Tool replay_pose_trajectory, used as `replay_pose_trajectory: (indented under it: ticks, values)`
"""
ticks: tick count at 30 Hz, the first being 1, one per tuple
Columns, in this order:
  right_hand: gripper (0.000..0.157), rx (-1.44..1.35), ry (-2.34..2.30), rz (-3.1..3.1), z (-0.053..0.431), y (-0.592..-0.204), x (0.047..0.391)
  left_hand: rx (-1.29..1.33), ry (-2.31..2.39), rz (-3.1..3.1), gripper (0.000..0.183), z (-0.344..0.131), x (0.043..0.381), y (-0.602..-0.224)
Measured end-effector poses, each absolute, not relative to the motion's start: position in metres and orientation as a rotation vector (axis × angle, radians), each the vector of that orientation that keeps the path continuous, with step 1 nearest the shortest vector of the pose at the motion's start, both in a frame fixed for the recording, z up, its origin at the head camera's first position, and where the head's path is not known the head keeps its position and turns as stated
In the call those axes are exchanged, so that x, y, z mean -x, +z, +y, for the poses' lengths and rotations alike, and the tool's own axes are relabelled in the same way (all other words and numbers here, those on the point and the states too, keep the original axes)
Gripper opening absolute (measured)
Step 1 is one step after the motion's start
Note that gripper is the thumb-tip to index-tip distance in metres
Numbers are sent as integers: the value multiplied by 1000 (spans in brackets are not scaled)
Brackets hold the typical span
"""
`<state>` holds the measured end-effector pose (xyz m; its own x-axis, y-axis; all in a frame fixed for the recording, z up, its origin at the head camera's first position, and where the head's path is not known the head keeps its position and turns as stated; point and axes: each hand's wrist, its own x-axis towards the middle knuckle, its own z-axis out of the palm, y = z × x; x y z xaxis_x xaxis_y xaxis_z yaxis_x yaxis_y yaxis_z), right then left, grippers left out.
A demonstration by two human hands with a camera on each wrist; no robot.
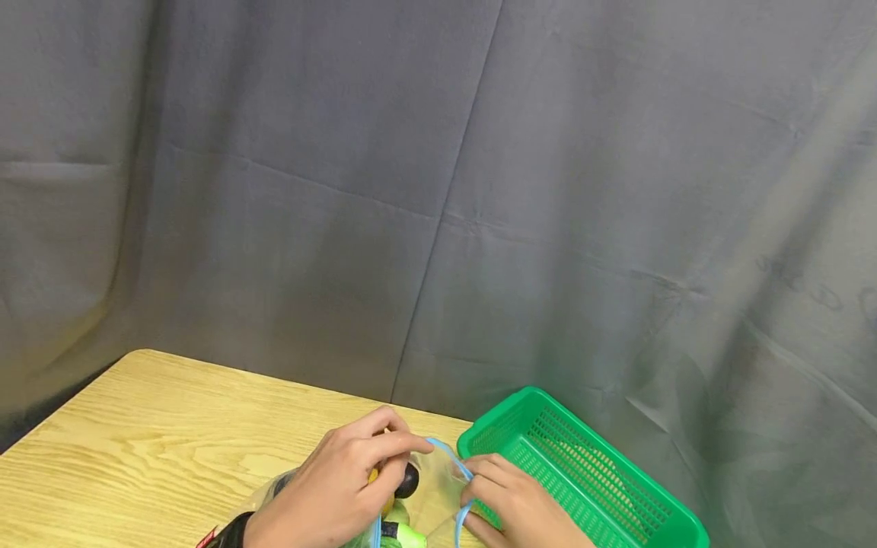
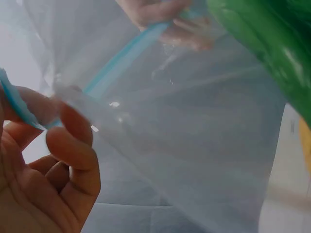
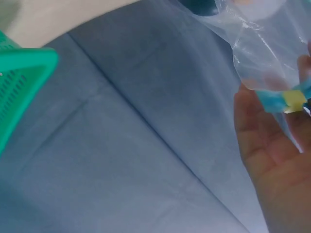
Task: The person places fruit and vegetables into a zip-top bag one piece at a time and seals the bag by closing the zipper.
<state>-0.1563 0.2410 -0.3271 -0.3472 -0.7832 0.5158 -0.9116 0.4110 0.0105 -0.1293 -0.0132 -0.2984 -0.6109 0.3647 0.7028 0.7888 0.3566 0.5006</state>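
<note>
A clear plastic zip bag (image 1: 433, 487) with a light blue zip strip (image 1: 447, 454) is between the two hands, its mouth spread apart. My left hand (image 1: 336, 476) pinches one side of the mouth between thumb and fingers; the left wrist view shows the strip passing through its curled fingers. On the opposite side, my right hand (image 1: 515, 498) grips the edge beside a small yellow slider (image 3: 294, 101). Inside the bag are a dark round thing (image 1: 407, 482), something bright green (image 1: 409, 536) and a bit of yellow partly hidden by the left hand.
A green perforated plastic basket (image 1: 617, 450) stands just right of the right hand. Beneath is a wood-grain table (image 1: 171, 426), its far edge close to a hanging grey curtain (image 1: 329, 228). A dark band (image 1: 236, 529) circles the left wrist.
</note>
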Motion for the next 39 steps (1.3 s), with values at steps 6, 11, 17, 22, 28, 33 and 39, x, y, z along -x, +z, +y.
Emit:
replay_pose_trajectory:
  ticks: [6,11,17,22,28,33,39]
  values:
    - [20,-1400,444,-2072,240,-318,151,987,-1229,-2163,24,-24,119,-290]
    - [20,-1325,527,-1993,237,-314,148,998,-1302,-2173,29,-43,114,-290]
    - [23,-1304,581,-1835,229,-304,145,1318,-1413,-1948,42,-75,116,-305]
    - [26,-1299,617,-1706,220,-290,141,1353,-1382,-1905,44,-85,115,-312]
    - [29,-1218,663,-1659,216,-274,138,1049,-1400,-1909,29,-79,120,-305]
    - [30,-1134,704,-1708,220,-263,133,799,-1331,-1942,28,-80,126,-297]
    - [27,-1163,787,-1791,232,-270,142,696,-1377,-2010,19,-81,132,-296]
